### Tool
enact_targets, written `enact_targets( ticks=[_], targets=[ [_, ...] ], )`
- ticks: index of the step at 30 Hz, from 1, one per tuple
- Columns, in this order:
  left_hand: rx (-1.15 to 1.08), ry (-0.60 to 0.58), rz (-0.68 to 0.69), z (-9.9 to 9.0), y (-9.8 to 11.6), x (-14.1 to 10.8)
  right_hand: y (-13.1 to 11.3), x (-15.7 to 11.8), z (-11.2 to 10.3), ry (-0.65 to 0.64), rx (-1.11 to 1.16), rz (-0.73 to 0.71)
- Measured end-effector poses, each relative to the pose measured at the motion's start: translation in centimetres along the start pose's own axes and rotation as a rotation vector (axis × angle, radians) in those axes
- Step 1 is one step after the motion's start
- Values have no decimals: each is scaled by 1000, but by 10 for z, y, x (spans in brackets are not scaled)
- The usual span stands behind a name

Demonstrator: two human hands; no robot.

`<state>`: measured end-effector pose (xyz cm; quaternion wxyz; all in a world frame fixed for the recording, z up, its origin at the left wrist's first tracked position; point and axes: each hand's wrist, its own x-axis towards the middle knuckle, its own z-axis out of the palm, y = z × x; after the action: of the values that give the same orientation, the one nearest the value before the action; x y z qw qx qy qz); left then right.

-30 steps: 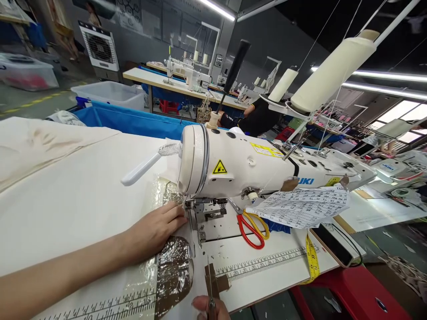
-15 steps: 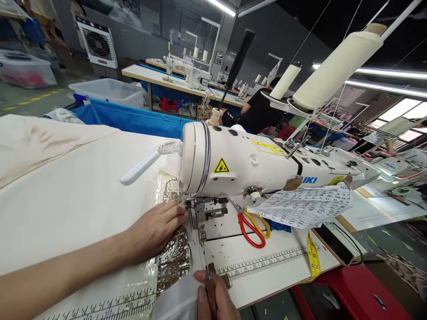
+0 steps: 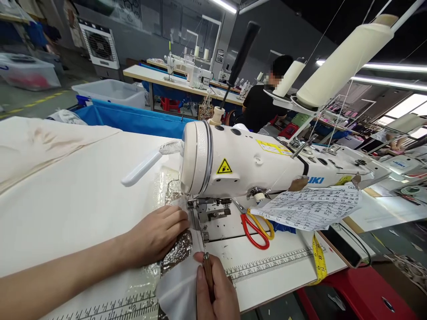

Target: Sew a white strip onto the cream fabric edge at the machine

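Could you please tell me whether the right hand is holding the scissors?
No, the right hand holds a brown-handled tool, and the scissors lie apart from it.

Layout around sewing machine (image 3: pixel 247 162)

Machine stands on surface (image 3: pixel 83 195). Left hand (image 3: pixel 155 235) on plastic sheet (image 3: pixel 182 250), beside needle end; right hand (image 3: pixel 218 291) nearer, to its right. Further right: scissors (image 3: pixel 257 229), tape measure (image 3: pixel 319 258), phone (image 3: pixel 343 244). Cloth (image 3: pixel 43 146) far left.

Whitish cloth (image 3: pixel 178 284), brown tool handle (image 3: pixel 208 273), white sewing machine (image 3: pixel 240 162), red-and-yellow scissor handles (image 3: pixel 245 226), yellow black-marked tape (image 3: pixel 319 262)
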<state>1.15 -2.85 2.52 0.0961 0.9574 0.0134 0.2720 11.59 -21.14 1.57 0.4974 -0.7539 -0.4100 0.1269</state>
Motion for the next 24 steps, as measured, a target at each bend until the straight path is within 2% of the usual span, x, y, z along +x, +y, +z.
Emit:
enact_targets(
  ticks=[5,17,24],
  targets=[
    [69,-49,22,0,-4,1,4,0,4,-5,7,-2],
    [257,-138,-62,1,-5,1,5,5,9,-30,-33,-46],
    [146,-83,-112,7,-6,-2,-13,10,7,17,-28,-263]
  ],
)
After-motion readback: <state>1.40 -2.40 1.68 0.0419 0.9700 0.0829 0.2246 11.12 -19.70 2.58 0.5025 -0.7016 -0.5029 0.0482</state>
